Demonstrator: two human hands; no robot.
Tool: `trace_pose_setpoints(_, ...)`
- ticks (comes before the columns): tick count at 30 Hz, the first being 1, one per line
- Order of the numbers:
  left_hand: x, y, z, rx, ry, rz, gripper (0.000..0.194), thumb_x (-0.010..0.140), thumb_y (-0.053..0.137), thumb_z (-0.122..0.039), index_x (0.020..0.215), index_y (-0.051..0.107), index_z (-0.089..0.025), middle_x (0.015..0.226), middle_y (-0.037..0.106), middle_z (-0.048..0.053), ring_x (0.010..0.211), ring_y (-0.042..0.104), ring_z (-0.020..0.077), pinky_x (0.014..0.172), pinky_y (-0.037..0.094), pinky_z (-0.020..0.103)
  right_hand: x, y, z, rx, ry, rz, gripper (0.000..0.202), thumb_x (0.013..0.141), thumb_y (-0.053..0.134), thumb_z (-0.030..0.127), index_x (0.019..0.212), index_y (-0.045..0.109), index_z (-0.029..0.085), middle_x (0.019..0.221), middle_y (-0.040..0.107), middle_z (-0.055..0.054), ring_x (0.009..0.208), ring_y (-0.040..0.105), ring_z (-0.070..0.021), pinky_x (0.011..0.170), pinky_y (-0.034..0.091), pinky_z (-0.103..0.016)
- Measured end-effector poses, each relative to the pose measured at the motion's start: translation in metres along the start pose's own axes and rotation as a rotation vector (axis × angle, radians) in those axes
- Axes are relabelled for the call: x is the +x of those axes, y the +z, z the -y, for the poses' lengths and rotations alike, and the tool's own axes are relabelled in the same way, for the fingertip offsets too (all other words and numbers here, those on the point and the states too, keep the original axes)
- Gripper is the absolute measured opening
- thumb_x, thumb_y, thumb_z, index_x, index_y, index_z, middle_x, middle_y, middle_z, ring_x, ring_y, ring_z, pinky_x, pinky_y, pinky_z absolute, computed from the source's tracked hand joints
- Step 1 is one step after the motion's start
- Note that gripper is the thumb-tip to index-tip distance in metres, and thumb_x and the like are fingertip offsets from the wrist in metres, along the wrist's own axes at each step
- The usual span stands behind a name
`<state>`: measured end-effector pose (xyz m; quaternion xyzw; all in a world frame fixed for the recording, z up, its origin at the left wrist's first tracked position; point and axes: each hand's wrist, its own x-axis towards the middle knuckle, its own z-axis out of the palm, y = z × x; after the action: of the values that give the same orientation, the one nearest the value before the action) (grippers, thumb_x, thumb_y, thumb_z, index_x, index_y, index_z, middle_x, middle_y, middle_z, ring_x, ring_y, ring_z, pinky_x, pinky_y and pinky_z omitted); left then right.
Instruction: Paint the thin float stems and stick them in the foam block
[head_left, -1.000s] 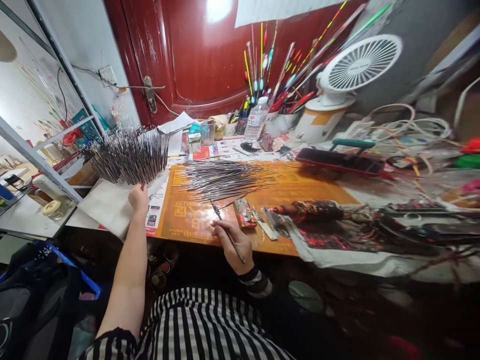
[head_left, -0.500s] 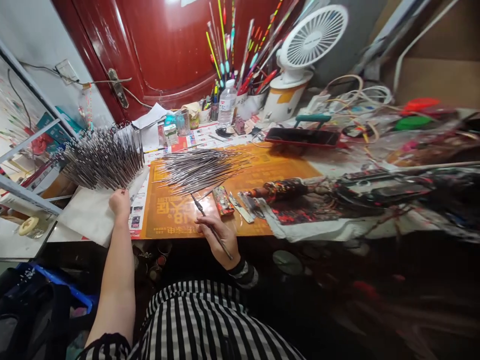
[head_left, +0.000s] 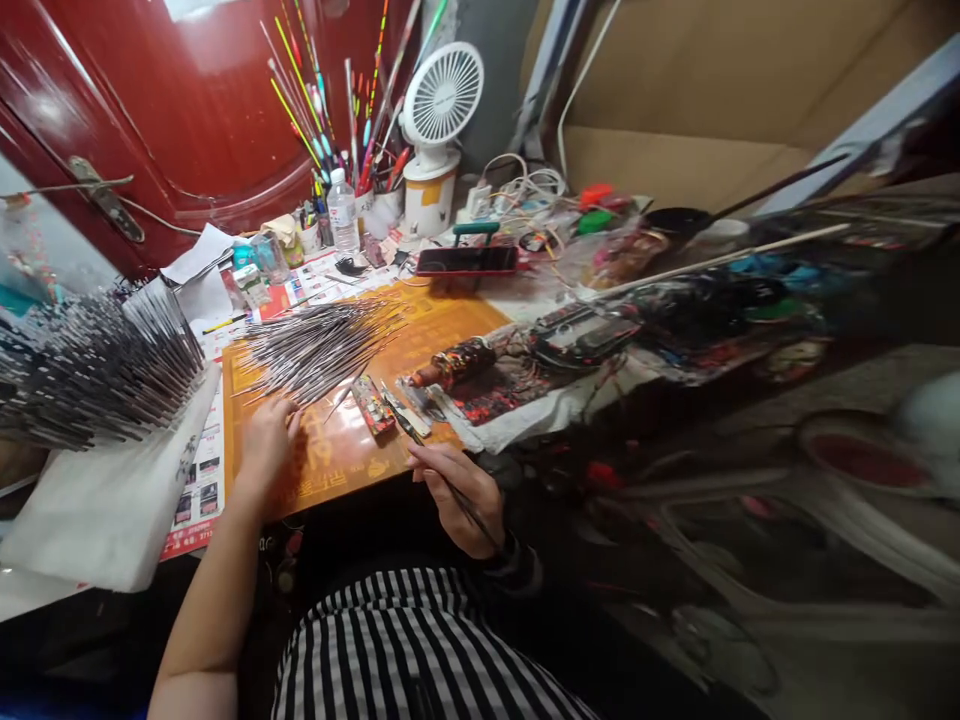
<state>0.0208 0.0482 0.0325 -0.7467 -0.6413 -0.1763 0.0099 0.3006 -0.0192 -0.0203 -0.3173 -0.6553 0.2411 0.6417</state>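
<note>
My left hand [head_left: 268, 440] is on the orange board [head_left: 337, 478] at the near left end of a pile of thin dark sticks [head_left: 315, 345]. Its fingers are bent together at the stick ends; whether they grip one is too small to tell. My right hand [head_left: 459, 495] holds a slim dark brush [head_left: 450, 484] just off the board's front edge. The brush tip points up and left, beside a paint-stained block [head_left: 373, 405] and a pale flat strip [head_left: 409, 412]. At the left, many dark sticks [head_left: 112, 360] stand packed above a white foam slab [head_left: 105, 510].
Behind the board stand a plastic bottle [head_left: 343, 215], a white fan [head_left: 442, 95] and holders with colourful rods. A phone [head_left: 469, 261] leans at the back. To the right lie a paint-crusted tool [head_left: 457, 362], a stained cloth [head_left: 517, 425], cables and plastic bags.
The view has swung to the right. My left hand has moved from the standing sticks to the pile on the board. My right hand, with the brush, is now nearer the block and strip.
</note>
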Motion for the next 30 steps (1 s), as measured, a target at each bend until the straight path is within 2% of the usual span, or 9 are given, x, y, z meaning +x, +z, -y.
trace_pose_setpoints(4,0.033,0.016,-0.015,0.196,-0.007,0.146,0.013,0.093,0.052,-0.024,0.089,0.064,-0.020,0.097,0.066,0.009,0.083,0.061,0.0200,0.071,0.041,0.029,0.000,-0.014,-0.006,-0.126,0.006,-0.066,0.035,0.096,0.054,0.018,0.126,0.068,0.028,0.093,0.072,-0.005,0.081,0.070,-0.0175,0.071,0.062,-0.032)
trace_pose_setpoints(8,0.041,0.017,-0.007,0.232,-0.047,0.147,0.016,0.094,0.048,-0.023,0.086,0.062,-0.021,0.092,0.066,0.008,0.075,0.059,0.0185,0.066,0.037,0.029,-0.002,-0.021,-0.012,-0.215,0.010,-0.106,0.036,0.096,0.051,0.018,0.128,0.066,0.028,0.095,0.074,-0.005,0.084,0.072,-0.0200,0.076,0.063,-0.037)
trace_pose_setpoints(11,0.027,0.007,0.003,0.175,-0.028,0.070,0.015,0.094,0.051,-0.028,0.085,0.061,-0.022,0.085,0.067,0.005,0.071,0.058,0.0182,0.064,0.036,0.029,-0.002,-0.022,-0.021,-0.270,-0.071,-0.093,0.038,0.094,0.051,0.015,0.128,0.064,0.028,0.096,0.075,-0.005,0.085,0.072,-0.0204,0.077,0.063,-0.039)
trace_pose_setpoints(14,0.001,-0.002,0.007,0.108,0.085,-0.035,0.015,0.095,0.051,-0.030,0.090,0.063,-0.023,0.085,0.069,0.003,0.074,0.061,0.0188,0.067,0.040,0.030,0.002,-0.017,-0.035,-0.322,-0.141,-0.068,0.034,0.094,0.052,0.017,0.122,0.067,0.027,0.096,0.076,-0.006,0.085,0.073,-0.0217,0.079,0.063,-0.042)
trace_pose_setpoints(17,-0.024,-0.001,0.006,0.061,0.233,-0.105,0.014,0.096,0.051,-0.027,0.094,0.064,-0.023,0.088,0.071,0.003,0.081,0.065,0.0188,0.076,0.046,0.030,0.010,-0.010,-0.047,-0.364,-0.178,-0.043,0.032,0.094,0.051,0.020,0.120,0.069,0.025,0.098,0.076,-0.007,0.089,0.073,-0.0228,0.083,0.063,-0.044)
trace_pose_setpoints(19,-0.036,0.002,0.006,0.049,0.278,-0.138,0.012,0.095,0.053,-0.025,0.095,0.065,-0.023,0.090,0.072,0.003,0.082,0.067,0.0185,0.078,0.047,0.029,0.017,-0.003,-0.052,-0.378,-0.179,-0.019,0.033,0.095,0.050,0.021,0.122,0.068,0.024,0.104,0.076,-0.009,0.095,0.073,-0.0235,0.087,0.062,-0.046)
trace_pose_setpoints(22,-0.045,0.006,0.011,0.041,0.268,-0.193,0.011,0.095,0.055,-0.026,0.095,0.065,-0.023,0.089,0.073,0.003,0.081,0.068,0.0182,0.078,0.048,0.029,0.025,0.007,-0.057,-0.392,-0.173,0.000,0.037,0.097,0.048,0.020,0.131,0.064,0.023,0.116,0.074,-0.009,0.108,0.070,-0.0241,0.094,0.061,-0.048)
trace_pose_setpoints(25,-0.047,0.007,0.019,0.030,0.247,-0.200,0.011,0.094,0.056,-0.029,0.096,0.066,-0.024,0.091,0.073,0.003,0.082,0.068,0.0184,0.078,0.049,0.029,0.028,0.015,-0.059,-0.403,-0.195,0.010,0.044,0.098,0.048,0.019,0.141,0.055,0.023,0.126,0.070,-0.010,0.121,0.065,-0.0247,0.102,0.057,-0.048)
trace_pose_setpoints(30,-0.048,0.009,0.028,0.067,0.244,-0.236,0.015,0.096,0.054,-0.030,0.098,0.067,-0.023,0.094,0.074,0.005,0.086,0.068,0.0204,0.081,0.049,0.032,0.030,0.020,-0.061,-0.452,-0.168,0.064,0.053,0.099,0.048,0.018,0.151,0.043,0.023,0.140,0.062,-0.010,0.131,0.060,-0.0243,0.111,0.052,-0.045)
